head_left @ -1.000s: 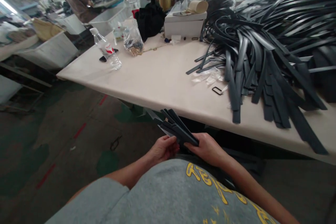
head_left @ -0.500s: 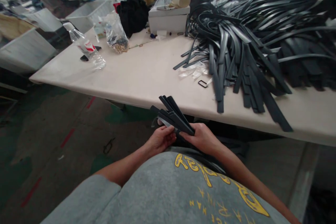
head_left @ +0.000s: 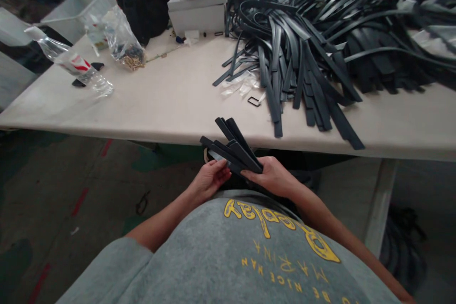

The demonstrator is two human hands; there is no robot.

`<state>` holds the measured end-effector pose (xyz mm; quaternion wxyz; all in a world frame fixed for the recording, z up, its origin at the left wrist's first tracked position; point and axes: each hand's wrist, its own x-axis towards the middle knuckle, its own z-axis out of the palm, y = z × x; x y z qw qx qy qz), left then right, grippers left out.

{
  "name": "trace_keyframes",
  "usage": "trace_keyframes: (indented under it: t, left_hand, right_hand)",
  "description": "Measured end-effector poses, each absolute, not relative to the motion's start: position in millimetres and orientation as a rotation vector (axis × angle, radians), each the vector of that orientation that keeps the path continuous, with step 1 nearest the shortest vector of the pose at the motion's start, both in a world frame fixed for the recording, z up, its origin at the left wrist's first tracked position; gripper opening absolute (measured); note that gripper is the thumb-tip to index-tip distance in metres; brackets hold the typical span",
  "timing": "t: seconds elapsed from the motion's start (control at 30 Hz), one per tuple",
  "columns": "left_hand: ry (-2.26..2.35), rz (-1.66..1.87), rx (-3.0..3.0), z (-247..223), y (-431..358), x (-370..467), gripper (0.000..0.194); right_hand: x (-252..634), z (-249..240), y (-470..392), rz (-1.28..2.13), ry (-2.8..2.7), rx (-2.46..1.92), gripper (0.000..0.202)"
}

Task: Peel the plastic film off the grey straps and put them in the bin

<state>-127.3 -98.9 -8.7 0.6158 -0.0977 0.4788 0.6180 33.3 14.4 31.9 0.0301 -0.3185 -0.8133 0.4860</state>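
Observation:
A fanned bundle of flat black straps is gripped in my right hand, in front of my body by the table's near edge. Their cut ends point up and away from me. Close by on the left, my left hand has its thumb and curled fingers closed at the lowest strap of the bundle, where a pale grey surface shows. The straps' lower lengths are mostly hidden behind my right hand and shirt.
A large heap of black straps covers the right of the table. A black rectangular ring lies near it. Left stand a tilted plastic bottle, a bag of small metal parts, a black bag and a white box.
The camera view has turned right, so the table things appear farther left and higher. My left hand has drawn slightly away from my right hand, which keeps its hold on the straps.

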Motion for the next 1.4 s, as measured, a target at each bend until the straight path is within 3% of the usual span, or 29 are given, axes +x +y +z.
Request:
trace_keyframes:
  t: [0.13, 0.37, 0.53, 0.7, 0.9, 1.13, 1.2, 1.3, 1.4]
  left_hand:
    - [1.146, 1.469, -0.264, -9, -100, -135, 0.012]
    - [1.102, 1.245, -0.165, -7, -96, -115, 0.012]
    - [1.071, 1.259, -0.160, -3, -99, -120, 0.008]
    - [1.003, 1.310, -0.219, 2, -104, -128, 0.004]
    - [0.982, 1.252, -0.202, -1, -107, -122, 0.006]
    - [0.849, 1.281, -0.099, 2, -113, -113, 0.010]
    - [0.722, 1.314, -0.113, -1, -110, -118, 0.015]
    - [0.681, 1.503, -0.302, -16, -106, -140, 0.019]
    - [0.933, 1.786, -0.625, -39, -111, -178, 0.028]
  right_hand:
    - [53, 37, 17, 1.546, -2.464, -1.024, 0.031]
    - [34, 29, 13, 1.379, -2.442, -0.991, 0.027]
    - [36, 18, 24, 1.688, -2.062, -1.038, 0.034]
    - [51, 17, 23, 1.821, -1.839, -0.901, 0.027]
    - [46, 31, 2, 1.590, -2.171, -0.297, 0.017]
    - [33, 22, 3, 1.326, -2.262, -0.348, 0.011]
    - [34, 22, 1, 1.393, -2.183, -0.494, 0.004]
    - [43, 26, 0, 1.730, -2.031, -0.725, 0.021]
    - [56, 30, 3, 1.974, -1.905, -0.774, 0.028]
